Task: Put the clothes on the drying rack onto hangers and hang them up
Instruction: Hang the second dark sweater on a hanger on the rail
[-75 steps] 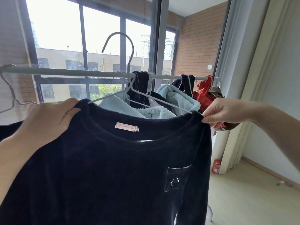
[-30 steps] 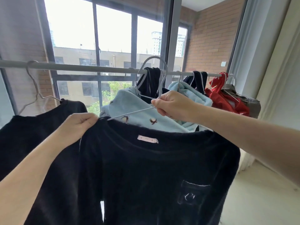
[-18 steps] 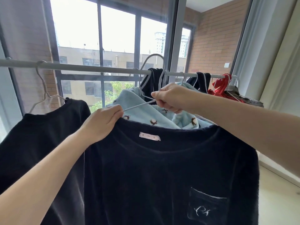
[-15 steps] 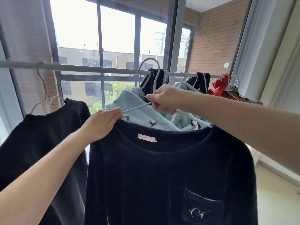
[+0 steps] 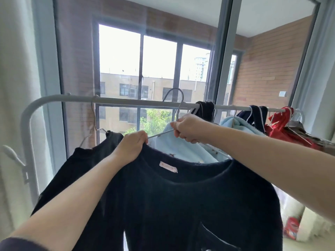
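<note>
- Left hand (image 5: 133, 146): fingers curled over the collar edge of the dark sweater (image 5: 181, 205), pinching the fabric at the shoulder end of the neckline.
- Right hand (image 5: 188, 128): clenched round the neck of the wire hanger (image 5: 160, 133), just below its hook.
- One hanger arm runs bare from the right hand down to the left hand and goes into the collar there. I can't see the other arm, my right forearm covers it.
- Sweater hangs below both hands, front facing me. Pink label (image 5: 168, 167) sits inside the collar between the hands, chest pocket (image 5: 217, 238) low under the right forearm.
- The hook rises above the right hand and crosses the rack rail (image 5: 126, 102). I can't tell if it's seated on the rail.
- Left of the left hand: second dark top (image 5: 87, 160), on its own hanger on the rail.
- Behind the hands: light blue garment (image 5: 181, 151). Past the right hand along the rail: more dark items, then a red garment (image 5: 282, 127).
</note>
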Demonstrator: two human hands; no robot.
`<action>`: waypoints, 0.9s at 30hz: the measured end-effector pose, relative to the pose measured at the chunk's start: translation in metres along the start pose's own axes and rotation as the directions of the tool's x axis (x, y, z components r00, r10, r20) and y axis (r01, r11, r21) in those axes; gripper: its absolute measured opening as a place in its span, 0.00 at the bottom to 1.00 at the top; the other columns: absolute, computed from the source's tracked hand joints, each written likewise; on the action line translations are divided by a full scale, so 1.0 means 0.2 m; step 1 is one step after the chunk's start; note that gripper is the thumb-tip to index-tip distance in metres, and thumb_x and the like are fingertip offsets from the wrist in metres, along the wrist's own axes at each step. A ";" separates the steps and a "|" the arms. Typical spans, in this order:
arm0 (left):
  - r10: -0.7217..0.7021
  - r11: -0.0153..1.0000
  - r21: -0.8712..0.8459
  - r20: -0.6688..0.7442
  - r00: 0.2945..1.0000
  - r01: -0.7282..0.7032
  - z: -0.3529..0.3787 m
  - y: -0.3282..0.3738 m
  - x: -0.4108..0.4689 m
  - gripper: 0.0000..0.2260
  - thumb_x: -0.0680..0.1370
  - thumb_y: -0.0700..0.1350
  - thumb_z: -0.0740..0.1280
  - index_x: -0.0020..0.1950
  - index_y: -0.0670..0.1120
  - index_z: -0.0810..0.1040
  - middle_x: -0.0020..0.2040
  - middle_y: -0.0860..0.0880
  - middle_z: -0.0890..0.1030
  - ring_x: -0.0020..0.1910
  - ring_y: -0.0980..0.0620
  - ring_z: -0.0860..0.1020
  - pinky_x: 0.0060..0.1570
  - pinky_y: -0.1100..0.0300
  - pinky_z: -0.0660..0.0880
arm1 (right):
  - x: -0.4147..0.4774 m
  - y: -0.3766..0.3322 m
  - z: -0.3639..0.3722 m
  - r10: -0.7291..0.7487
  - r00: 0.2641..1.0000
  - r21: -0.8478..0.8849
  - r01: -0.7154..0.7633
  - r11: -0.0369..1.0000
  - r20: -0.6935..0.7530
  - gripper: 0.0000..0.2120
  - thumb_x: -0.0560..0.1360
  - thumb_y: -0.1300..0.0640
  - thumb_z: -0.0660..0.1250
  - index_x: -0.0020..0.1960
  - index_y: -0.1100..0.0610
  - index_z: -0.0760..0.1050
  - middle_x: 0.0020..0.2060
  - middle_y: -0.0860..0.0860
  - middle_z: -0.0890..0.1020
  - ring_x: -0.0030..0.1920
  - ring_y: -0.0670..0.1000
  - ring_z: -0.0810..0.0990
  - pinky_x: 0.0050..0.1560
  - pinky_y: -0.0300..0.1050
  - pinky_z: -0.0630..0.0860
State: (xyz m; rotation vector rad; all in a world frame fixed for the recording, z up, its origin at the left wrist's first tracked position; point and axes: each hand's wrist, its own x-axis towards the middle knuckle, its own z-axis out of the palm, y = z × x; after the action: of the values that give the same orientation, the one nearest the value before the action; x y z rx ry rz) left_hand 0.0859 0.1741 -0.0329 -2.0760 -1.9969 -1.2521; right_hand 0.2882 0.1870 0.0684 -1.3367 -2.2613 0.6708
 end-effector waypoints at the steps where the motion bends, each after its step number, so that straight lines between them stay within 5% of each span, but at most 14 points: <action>1: -0.031 1.000 -0.002 0.005 1.000 0.031 -0.01 0.00 0.02 0.14 0.83 0.44 0.53 0.42 0.52 0.73 0.42 0.53 0.78 0.46 0.50 0.77 0.47 0.58 0.70 | 0.03 -0.03 0.02 -0.013 1.000 -0.015 0.012 1.000 -0.009 0.20 0.81 0.48 0.58 0.36 0.59 0.74 0.27 0.51 0.72 0.24 0.48 0.66 0.23 0.37 0.65; 6: -0.163 0.972 0.190 0.134 0.977 0.136 -0.11 -0.05 0.07 0.16 0.82 0.44 0.54 0.69 0.47 0.68 0.66 0.47 0.74 0.62 0.47 0.73 0.62 0.53 0.70 | 0.22 -0.12 0.09 -0.017 0.999 -0.109 0.013 0.994 -0.029 0.17 0.81 0.50 0.59 0.42 0.61 0.77 0.32 0.52 0.75 0.26 0.47 0.69 0.26 0.37 0.68; 11: -0.243 0.853 0.502 0.134 0.961 0.146 -0.26 -0.13 0.08 0.16 0.81 0.43 0.53 0.69 0.47 0.66 0.68 0.48 0.73 0.62 0.45 0.73 0.55 0.54 0.70 | 0.40 -0.18 0.16 0.000 0.999 -0.149 -0.006 0.989 -0.042 0.17 0.81 0.53 0.60 0.37 0.60 0.73 0.31 0.52 0.74 0.23 0.46 0.68 0.20 0.34 0.66; 14: -0.196 0.860 0.496 0.093 0.976 0.125 -0.31 -0.17 0.08 0.15 0.80 0.43 0.55 0.66 0.48 0.71 0.64 0.47 0.75 0.59 0.44 0.75 0.56 0.51 0.72 | 0.47 -0.18 0.21 0.022 0.999 -0.140 -0.028 0.990 -0.043 0.16 0.81 0.55 0.59 0.38 0.61 0.73 0.29 0.53 0.73 0.22 0.47 0.68 0.20 0.33 0.66; 19: 0.049 0.898 0.438 -0.011 0.999 -0.040 -0.34 -0.13 0.09 0.10 0.79 0.42 0.59 0.55 0.47 0.78 0.48 0.49 0.81 0.43 0.52 0.78 0.52 0.56 0.75 | 0.54 -0.18 0.29 0.025 1.000 -0.146 -0.023 0.989 0.017 0.13 0.81 0.60 0.57 0.47 0.67 0.76 0.31 0.56 0.74 0.23 0.49 0.70 0.23 0.38 0.68; 23: 0.267 0.887 0.427 -0.161 0.950 -0.177 -0.41 -0.01 0.11 0.07 0.79 0.40 0.61 0.51 0.45 0.79 0.44 0.52 0.80 0.34 0.59 0.73 0.44 0.60 0.74 | 0.56 -0.16 0.34 -0.020 0.999 -0.176 0.024 0.984 0.026 0.14 0.80 0.62 0.58 0.36 0.58 0.70 0.30 0.53 0.74 0.28 0.49 0.72 0.28 0.41 0.70; 27: 0.475 0.743 0.632 -0.268 0.838 -0.220 -0.44 0.01 0.17 0.06 0.73 0.38 0.69 0.49 0.44 0.79 0.49 0.48 0.81 0.49 0.47 0.79 0.53 0.48 0.72 | 0.58 -0.14 0.41 0.020 1.000 -0.236 -0.015 0.972 0.016 0.10 0.80 0.63 0.59 0.45 0.65 0.76 0.35 0.56 0.77 0.30 0.50 0.76 0.36 0.42 0.78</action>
State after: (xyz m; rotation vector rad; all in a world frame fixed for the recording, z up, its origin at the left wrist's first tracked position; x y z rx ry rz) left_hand 0.0381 0.1586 0.0462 -1.6070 -1.4413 -0.7788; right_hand 0.1703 0.2625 0.0333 -1.4648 -2.4067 0.4310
